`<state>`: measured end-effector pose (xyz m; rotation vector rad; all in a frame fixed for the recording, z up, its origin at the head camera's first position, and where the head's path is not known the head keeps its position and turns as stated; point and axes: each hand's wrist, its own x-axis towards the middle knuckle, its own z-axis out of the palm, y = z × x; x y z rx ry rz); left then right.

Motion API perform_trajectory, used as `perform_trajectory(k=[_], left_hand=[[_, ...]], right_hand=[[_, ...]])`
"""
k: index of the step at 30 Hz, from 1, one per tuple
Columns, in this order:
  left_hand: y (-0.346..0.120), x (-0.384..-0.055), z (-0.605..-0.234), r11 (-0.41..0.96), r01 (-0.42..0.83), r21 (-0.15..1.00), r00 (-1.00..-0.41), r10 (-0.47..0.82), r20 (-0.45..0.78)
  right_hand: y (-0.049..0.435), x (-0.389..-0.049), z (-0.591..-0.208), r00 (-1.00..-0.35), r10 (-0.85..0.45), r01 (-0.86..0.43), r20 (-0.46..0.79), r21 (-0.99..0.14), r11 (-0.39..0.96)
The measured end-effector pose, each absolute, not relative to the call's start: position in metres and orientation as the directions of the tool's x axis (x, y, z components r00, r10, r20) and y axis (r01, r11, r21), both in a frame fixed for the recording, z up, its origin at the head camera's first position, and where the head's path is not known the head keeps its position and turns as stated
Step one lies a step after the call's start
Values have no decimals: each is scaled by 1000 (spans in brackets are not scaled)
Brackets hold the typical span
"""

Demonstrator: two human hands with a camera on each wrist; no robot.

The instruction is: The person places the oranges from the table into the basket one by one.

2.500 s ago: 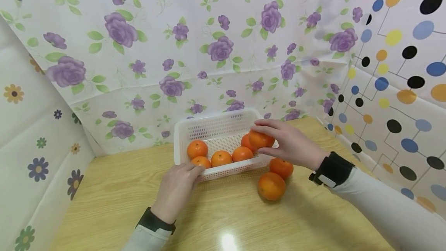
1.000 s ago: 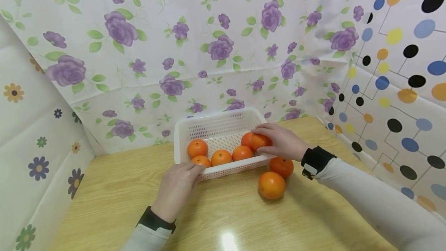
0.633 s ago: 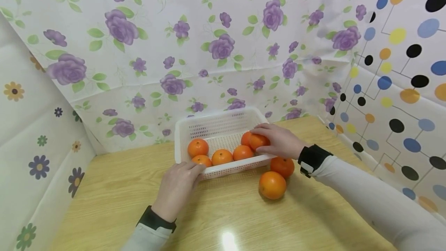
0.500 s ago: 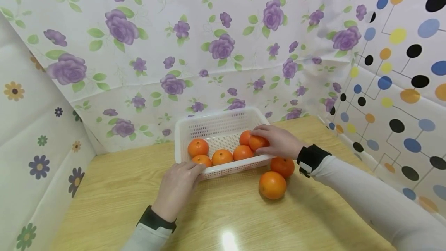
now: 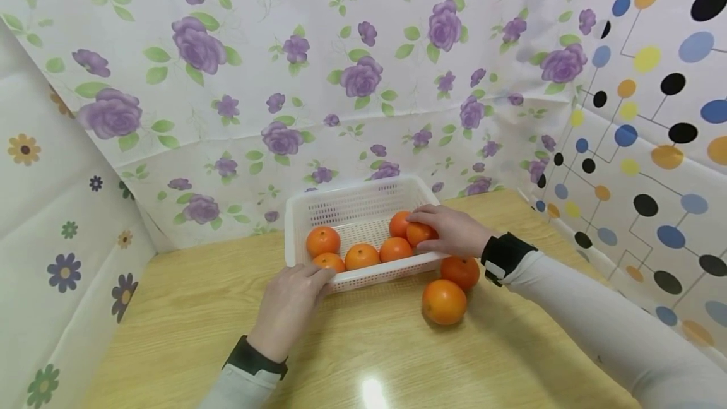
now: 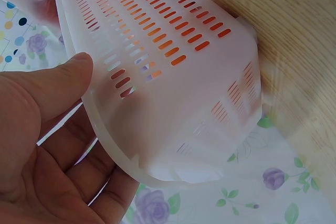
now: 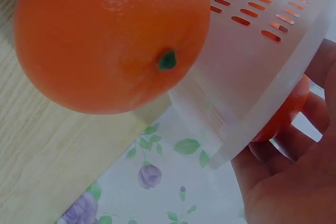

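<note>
Right fingers [image 5: 426, 215] grip 1 orange [image 5: 418, 234].

The person wears long, pale grey-white sleeves. The right sleeve [image 5: 591, 317] runs in from the lower right of the head view, smooth along the forearm, creased near the corner, with a small dark speck. Only a short stretch of the left sleeve [image 5: 241, 391] shows at the bottom edge. A broad black wristband [image 5: 507, 254] bears a small whitish rectangular plate [image 5: 496, 270]; a matching black band [image 5: 254, 358] circles the other wrist. The left hand [image 5: 292, 305] and right hand [image 5: 454, 231] are bare.
</note>
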<state>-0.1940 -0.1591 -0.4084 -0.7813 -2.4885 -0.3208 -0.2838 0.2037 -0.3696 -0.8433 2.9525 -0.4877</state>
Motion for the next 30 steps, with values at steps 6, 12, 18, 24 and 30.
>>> perform_trajectory(k=[6,12,18,24,30], left_hand=[[-159,-194,-410,808,585,73,-708,465,532],[-159,-194,-409,807,585,82,-712,463,528],[-159,-194,-409,808,583,84,-715,461,526],[-159,-194,-409,806,586,85,-712,461,530],[-159,-194,-409,806,587,84,-710,462,531]], right_hand=[[202,-286,-375,-844,-529,-530,90,-293,796],[200,-289,-380,-831,-533,-556,159,-249,793],[195,-288,-378,-847,-499,-531,185,-240,812],[195,-285,-377,-849,-502,-527,165,-223,820],[198,-277,-377,-819,-529,-569,220,-199,798]])
